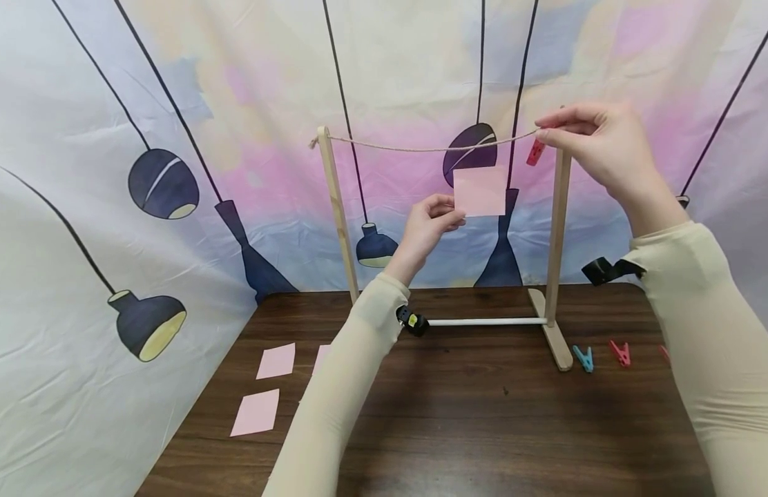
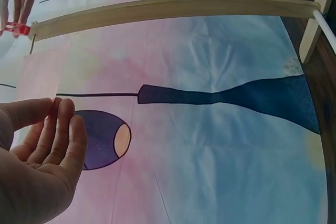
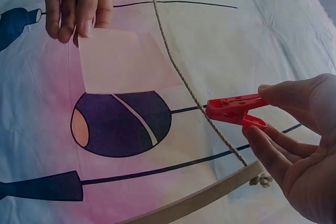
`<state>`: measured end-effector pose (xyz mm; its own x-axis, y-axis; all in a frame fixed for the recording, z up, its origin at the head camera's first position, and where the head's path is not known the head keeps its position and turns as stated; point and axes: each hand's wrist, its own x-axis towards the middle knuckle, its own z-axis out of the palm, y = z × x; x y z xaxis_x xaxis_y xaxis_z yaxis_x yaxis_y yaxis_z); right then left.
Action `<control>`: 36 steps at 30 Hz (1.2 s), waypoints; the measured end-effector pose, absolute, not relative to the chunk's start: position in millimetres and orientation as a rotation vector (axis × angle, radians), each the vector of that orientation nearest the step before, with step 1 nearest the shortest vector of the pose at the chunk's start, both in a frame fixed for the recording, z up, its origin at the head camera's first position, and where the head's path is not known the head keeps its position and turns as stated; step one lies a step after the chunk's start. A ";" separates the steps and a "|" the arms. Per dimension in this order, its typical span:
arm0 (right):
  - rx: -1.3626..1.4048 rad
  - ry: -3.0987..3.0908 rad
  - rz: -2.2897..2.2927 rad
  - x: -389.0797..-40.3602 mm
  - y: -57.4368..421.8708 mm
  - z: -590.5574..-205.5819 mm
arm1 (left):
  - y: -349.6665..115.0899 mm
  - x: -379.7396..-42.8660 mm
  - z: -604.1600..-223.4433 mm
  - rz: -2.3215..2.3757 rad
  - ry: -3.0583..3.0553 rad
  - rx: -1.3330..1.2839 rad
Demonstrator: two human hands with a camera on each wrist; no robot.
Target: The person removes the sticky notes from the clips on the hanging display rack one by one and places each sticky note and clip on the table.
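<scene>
My left hand (image 1: 429, 224) pinches a square pink paper note (image 1: 480, 191) by its lower left corner, holding it upright just below a thin string (image 1: 409, 148). Up at the string's right end, my right hand (image 1: 614, 145) grips a red clothespin (image 3: 233, 108) by its handles, between thumb and fingers. The pin's nose overlaps the string in the right wrist view; whether it bites on it I cannot tell. Paper and clothespin are apart. The string runs between the left post (image 1: 337, 207) and right post (image 1: 558, 235) of a wooden stand.
Several pink notes (image 1: 276, 361) lie at the table's left, partly behind my left sleeve. To the right of the stand's foot (image 1: 552, 331) are a blue clothespin (image 1: 583, 359) and a red one (image 1: 621, 353). A white bar (image 1: 483, 322) joins the posts low down.
</scene>
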<state>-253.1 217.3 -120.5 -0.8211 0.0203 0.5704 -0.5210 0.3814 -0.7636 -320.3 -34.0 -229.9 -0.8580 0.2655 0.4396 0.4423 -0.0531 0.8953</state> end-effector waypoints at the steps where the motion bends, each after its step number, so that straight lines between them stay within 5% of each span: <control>1: 0.427 -2.160 1.441 -253.2 217.6 -121.5 | -35.8 -319.8 -230.1 -2.044 -2.067 -0.783; 36: 0.297 -2.397 1.196 -230.8 255.4 -172.2 | -150.4 -293.3 -239.7 -1.863 -2.120 -0.594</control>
<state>-230.8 255.4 -172.2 -0.8789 0.0052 0.4770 -0.3780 0.6024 -0.7030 -293.3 -150.4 -239.7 -0.8836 0.1335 0.4488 0.4622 0.0958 0.8816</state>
